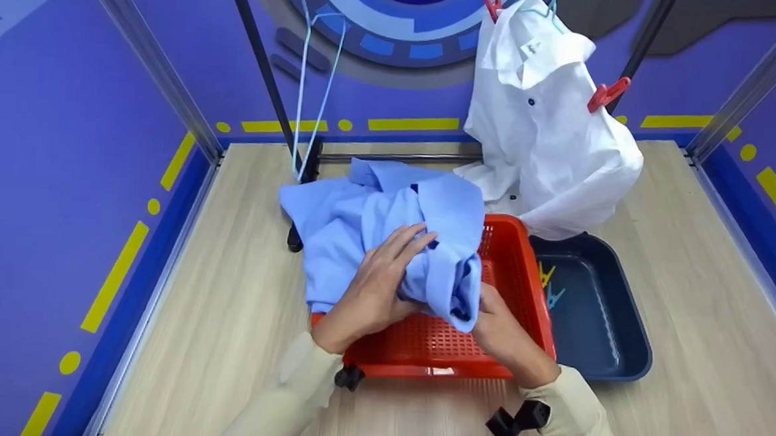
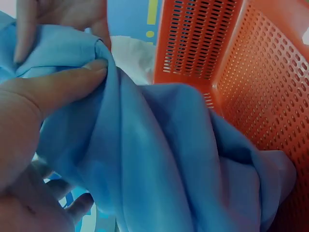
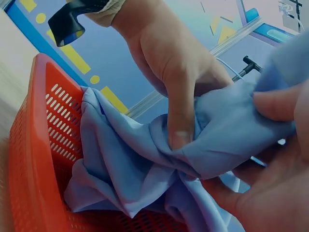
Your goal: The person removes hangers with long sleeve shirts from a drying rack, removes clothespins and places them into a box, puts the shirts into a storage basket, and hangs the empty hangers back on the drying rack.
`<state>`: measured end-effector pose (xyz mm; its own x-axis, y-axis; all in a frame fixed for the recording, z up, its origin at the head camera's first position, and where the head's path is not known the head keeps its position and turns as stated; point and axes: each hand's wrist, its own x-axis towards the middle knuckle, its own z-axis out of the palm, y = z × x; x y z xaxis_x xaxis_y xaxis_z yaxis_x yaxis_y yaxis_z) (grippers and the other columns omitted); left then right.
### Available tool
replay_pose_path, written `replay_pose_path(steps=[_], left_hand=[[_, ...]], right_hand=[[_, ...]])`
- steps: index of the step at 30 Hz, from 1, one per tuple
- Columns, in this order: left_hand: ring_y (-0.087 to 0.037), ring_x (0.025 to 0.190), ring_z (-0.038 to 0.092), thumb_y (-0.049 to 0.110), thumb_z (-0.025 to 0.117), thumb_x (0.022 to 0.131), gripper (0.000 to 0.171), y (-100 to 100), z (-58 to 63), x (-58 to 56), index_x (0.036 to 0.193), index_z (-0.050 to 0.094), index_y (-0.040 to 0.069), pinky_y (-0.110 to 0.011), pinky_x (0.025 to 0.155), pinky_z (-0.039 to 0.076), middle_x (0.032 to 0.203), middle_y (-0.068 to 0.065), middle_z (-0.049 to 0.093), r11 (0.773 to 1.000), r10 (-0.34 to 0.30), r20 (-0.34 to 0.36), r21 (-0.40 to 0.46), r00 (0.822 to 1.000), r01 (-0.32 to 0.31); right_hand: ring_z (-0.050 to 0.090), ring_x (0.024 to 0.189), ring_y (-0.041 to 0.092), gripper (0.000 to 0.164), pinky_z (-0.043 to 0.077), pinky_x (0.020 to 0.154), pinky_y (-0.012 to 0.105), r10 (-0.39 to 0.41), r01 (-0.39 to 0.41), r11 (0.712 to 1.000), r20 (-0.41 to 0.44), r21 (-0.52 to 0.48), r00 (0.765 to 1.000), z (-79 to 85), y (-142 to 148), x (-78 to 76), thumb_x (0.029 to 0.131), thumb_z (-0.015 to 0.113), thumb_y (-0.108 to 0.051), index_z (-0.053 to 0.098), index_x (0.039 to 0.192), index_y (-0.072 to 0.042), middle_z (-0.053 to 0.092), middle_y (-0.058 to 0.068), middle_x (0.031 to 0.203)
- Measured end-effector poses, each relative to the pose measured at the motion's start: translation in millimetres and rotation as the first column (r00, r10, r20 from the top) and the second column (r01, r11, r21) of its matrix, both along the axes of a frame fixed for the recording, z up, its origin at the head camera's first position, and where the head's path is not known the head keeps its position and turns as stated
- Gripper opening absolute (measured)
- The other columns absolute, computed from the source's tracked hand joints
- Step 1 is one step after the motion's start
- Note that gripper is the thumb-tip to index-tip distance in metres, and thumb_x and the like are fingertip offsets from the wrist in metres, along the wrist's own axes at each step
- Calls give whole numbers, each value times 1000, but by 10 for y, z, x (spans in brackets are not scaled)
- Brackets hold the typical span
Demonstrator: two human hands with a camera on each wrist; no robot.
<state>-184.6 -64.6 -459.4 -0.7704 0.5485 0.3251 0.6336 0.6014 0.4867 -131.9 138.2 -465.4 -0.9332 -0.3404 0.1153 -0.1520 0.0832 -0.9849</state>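
A light blue shirt (image 1: 375, 217) with dark buttons is bunched between both hands above the red basket. My left hand (image 1: 371, 290) grips it from the left, fingers spread over the front near a button. In the left wrist view, the left thumb (image 2: 72, 87) presses on a folded edge of the cloth. My right hand (image 1: 505, 330) holds the rolled part at the lower right, partly hidden by the cloth in the head view. The right wrist view shows the right hand (image 3: 275, 179) with its thumb above the fabric and fingers beneath. Lower folds hang into the basket.
The red perforated basket (image 1: 446, 370) stands beside a dark blue tub (image 1: 596, 308) with yellow and blue clothespins. Behind hangs a white shirt (image 1: 558, 140) with red clothespins (image 1: 608, 95). A bare light blue hanger (image 1: 301, 94) hangs near the rack's black post (image 1: 263, 62).
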Motion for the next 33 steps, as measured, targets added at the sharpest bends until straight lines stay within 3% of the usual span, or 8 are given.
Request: replay_pose_path(steps=[2, 5, 8, 11, 17, 23, 28, 33], left_hand=[[-21, 138, 41, 19, 84, 72, 66, 14, -27, -15, 131, 54, 19, -49, 106, 39, 145, 0, 47, 1000, 7, -44, 17, 999, -6], [-17, 119, 56, 6, 78, 69, 45, 27, -68, -28, 111, 63, 15, -40, 99, 47, 123, -1, 61, 998, 33, -95, 49, 995, -28], [-14, 99, 62, 2, 74, 67, 38, 21, -95, -34, 101, 63, 14, -33, 88, 51, 105, 1, 64, 995, 77, -108, 73, 991, -69], [-16, 90, 64, 4, 74, 66, 34, -12, -109, -37, 97, 62, 12, -34, 81, 52, 96, -1, 65, 985, 139, -114, 116, 984, -125], [-25, 85, 67, 5, 73, 69, 28, -91, -90, -76, 95, 63, 4, -40, 78, 53, 88, -8, 67, 949, 231, -128, 249, 964, -195], [-25, 82, 65, 5, 72, 70, 22, -132, -72, -102, 88, 61, 4, -40, 75, 52, 83, -10, 65, 936, 230, -129, 300, 965, -183], [-25, 83, 66, 4, 72, 70, 22, -141, -73, -108, 89, 60, 4, -40, 75, 52, 84, -11, 65, 931, 234, -128, 314, 964, -184], [-26, 83, 66, 4, 73, 69, 23, -144, -73, -115, 89, 61, 3, -40, 75, 52, 83, -11, 66, 925, 231, -133, 336, 964, -176]], right_hand=[[56, 77, 9, 16, 46, 71, 24, 46, -46, 999, -37, 3, 998, -9, -2, -5, 100, 48, -13, 57, 109, -2, 55, -4, 81], [59, 85, 11, 19, 49, 76, 23, 47, -47, 999, -60, 9, 997, -10, -8, -1, 98, 53, -10, 58, 115, -3, 61, -3, 91], [59, 107, 14, 35, 49, 92, 23, 23, -21, 999, -69, 30, 997, 6, -2, 0, 95, 59, -11, 56, 130, -8, 63, -1, 116], [53, 124, 13, 43, 41, 104, 21, -24, 30, 996, -73, 79, 997, 24, 57, -9, 94, 62, -17, 53, 136, -18, 58, -2, 134], [54, 125, 12, 37, 46, 102, 29, -162, 165, 966, -33, 197, 986, -9, 342, -29, 94, 63, -28, 58, 130, -25, 59, -2, 135], [52, 125, 25, 36, 48, 99, 50, -287, 274, 917, 3, 290, 958, -127, 677, 7, 97, 58, -33, 58, 130, -20, 54, 4, 140], [42, 134, 35, 36, 45, 99, 56, -350, 342, 871, -42, 353, 936, -257, 849, 34, 96, 59, -27, 58, 129, -12, 44, 9, 149], [38, 137, 44, 37, 43, 98, 56, -372, 372, 837, -81, 401, 925, -406, 908, 42, 94, 61, -12, 57, 130, -7, 35, 16, 153]])
